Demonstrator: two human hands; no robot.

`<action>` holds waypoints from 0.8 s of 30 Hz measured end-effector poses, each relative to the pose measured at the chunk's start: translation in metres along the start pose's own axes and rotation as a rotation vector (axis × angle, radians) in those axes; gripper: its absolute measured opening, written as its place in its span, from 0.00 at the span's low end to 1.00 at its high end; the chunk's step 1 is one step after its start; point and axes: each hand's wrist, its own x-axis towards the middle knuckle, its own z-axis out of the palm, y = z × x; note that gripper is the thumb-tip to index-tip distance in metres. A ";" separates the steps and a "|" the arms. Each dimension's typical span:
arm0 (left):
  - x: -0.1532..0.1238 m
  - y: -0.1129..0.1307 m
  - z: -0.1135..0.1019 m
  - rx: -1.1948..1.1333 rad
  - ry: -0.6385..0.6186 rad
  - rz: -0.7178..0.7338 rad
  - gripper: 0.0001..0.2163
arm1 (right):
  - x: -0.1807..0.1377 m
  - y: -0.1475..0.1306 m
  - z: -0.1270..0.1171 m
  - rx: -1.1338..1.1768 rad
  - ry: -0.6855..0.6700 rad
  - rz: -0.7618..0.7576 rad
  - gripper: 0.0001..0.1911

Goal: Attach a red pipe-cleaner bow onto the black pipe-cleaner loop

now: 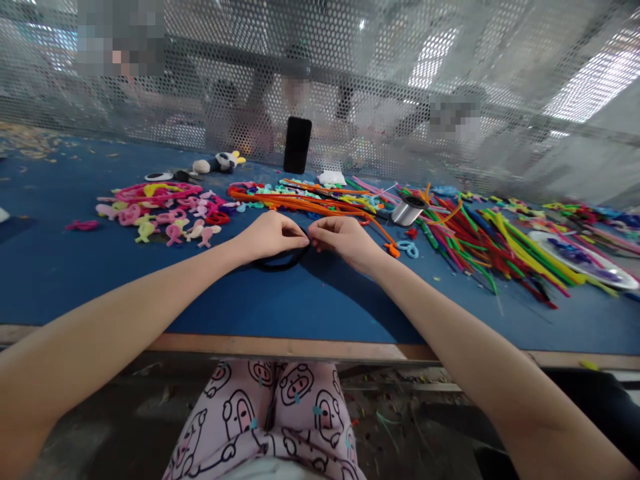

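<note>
My left hand [277, 237] pinches a black pipe cleaner [280, 268], which curves in a loop below the fingers, just over the blue table [225, 300]. Fingertips of my right hand [340, 240] are pressed together at the same spot, almost touching the left ones. Whatever the right fingers grip is too small to make out. Just beyond both hands lie long orange pipe cleaners [300, 201]. To the left is a heap of twisted pink and yellow pipe-cleaner shapes [173, 217]. A light blue twisted piece [409, 249] rests right of my right hand.
A spool of silver wire [408, 211] stands right of centre. Loose coloured pipe cleaners [480, 247] and a white plate [590, 260] cover the right side. A black phone [297, 145] leans against the perforated metal screen [370, 80]. A small panda figure [227, 161] lies at the back left.
</note>
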 end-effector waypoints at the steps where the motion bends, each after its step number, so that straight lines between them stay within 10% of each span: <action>1: 0.000 0.000 0.000 -0.003 0.000 -0.007 0.11 | 0.000 0.000 0.000 -0.008 -0.013 -0.002 0.09; 24: -0.002 0.004 -0.001 -0.090 -0.031 -0.135 0.10 | -0.001 -0.001 0.000 -0.027 -0.022 -0.047 0.06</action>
